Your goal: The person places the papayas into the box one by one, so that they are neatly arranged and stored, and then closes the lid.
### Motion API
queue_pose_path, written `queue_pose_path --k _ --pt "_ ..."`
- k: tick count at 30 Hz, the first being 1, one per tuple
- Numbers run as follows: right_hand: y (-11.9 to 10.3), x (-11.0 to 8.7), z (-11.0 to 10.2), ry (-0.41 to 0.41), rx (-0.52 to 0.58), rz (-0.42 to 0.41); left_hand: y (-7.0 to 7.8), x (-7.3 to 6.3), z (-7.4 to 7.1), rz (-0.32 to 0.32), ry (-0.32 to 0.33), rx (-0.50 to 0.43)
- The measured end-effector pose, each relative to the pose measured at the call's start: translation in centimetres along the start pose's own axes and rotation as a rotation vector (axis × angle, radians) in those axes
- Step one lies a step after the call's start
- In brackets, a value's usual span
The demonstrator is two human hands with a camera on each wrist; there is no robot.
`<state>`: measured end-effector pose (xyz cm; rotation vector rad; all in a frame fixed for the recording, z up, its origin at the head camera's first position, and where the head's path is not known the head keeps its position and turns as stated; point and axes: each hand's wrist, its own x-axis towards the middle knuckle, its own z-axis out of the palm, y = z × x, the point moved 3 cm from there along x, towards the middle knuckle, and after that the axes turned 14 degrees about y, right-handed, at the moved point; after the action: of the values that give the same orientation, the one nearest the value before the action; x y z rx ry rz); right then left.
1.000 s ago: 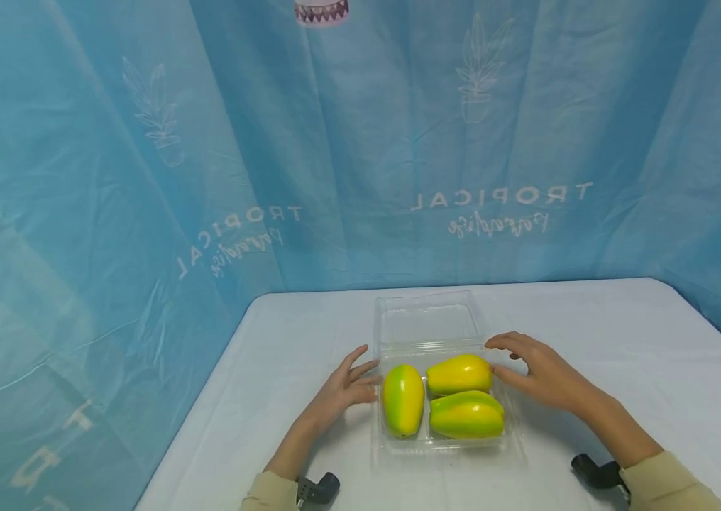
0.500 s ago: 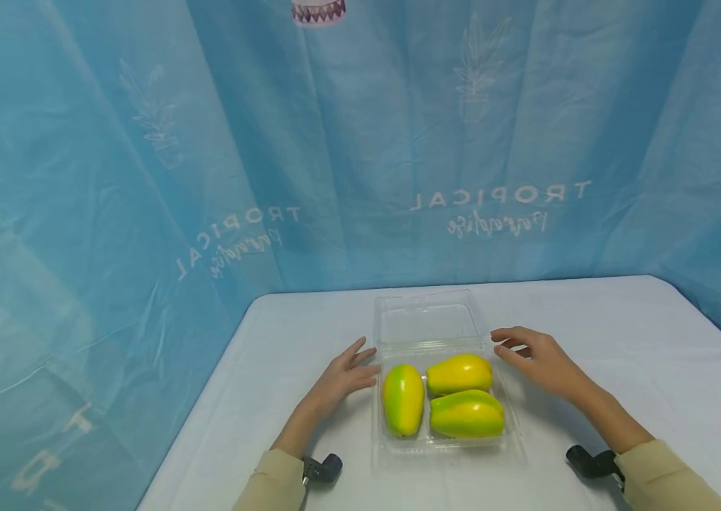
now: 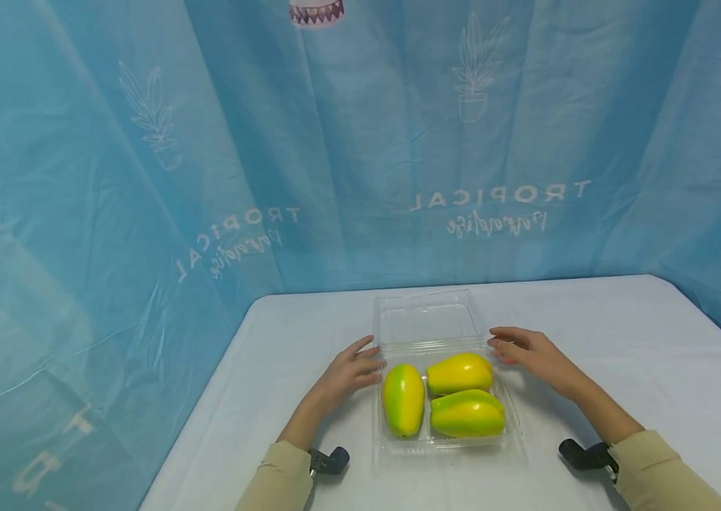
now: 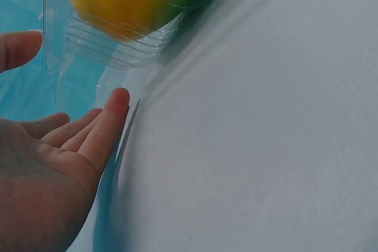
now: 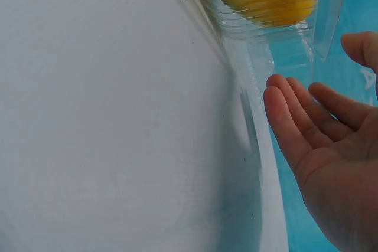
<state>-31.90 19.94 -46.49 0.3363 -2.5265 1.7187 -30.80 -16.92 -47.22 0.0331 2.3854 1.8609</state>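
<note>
A clear plastic clamshell box (image 3: 399,443) lies on the table with its lid (image 3: 427,323) folded back, away from the person. Three yellow-green papayas sit in its base: one upright papaya (image 3: 403,401) at the left, a back papaya (image 3: 459,374) and a front papaya (image 3: 467,414) at the right. At the box's left side, near the hinge, is the left hand (image 3: 350,372), fingers spread and fairly straight. The right hand (image 3: 533,358) stands at the right side by the hinge, fingers relaxed. In the wrist views, both palms face the box wall and hold nothing.
A white cloth covers the table (image 3: 309,319). Behind and at the sides hangs a blue printed curtain (image 3: 360,156). A black wrist mount (image 3: 330,461) sits on the left wrist, another wrist mount (image 3: 584,454) on the right.
The left hand has shifted slightly right and away from the person, its fingertips now overlapping the box edge. The right hand has moved slightly toward the hinge. Box and papayas stay put.
</note>
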Motion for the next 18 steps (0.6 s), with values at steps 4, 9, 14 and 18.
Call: queue_pose_path --k 4,9,14,18 --pt "0.6 0.3 0.1 -0.005 0.059 0.083 0.2 0.2 0.3 -0.036 0.015 -0.09" --pt "1.1 0.6 0.4 -0.044 0.109 0.159 0.3 0.7 0.5 -0.047 0.059 -0.164" --pt "1.6 0.7 0.9 -0.071 0.144 0.168 0.1 1.0 0.5 -0.042 0.079 -0.172" --pt "1.5 0.7 1.1 -0.069 0.168 0.164 0.0 1.0 0.5 -0.026 0.095 -0.191"
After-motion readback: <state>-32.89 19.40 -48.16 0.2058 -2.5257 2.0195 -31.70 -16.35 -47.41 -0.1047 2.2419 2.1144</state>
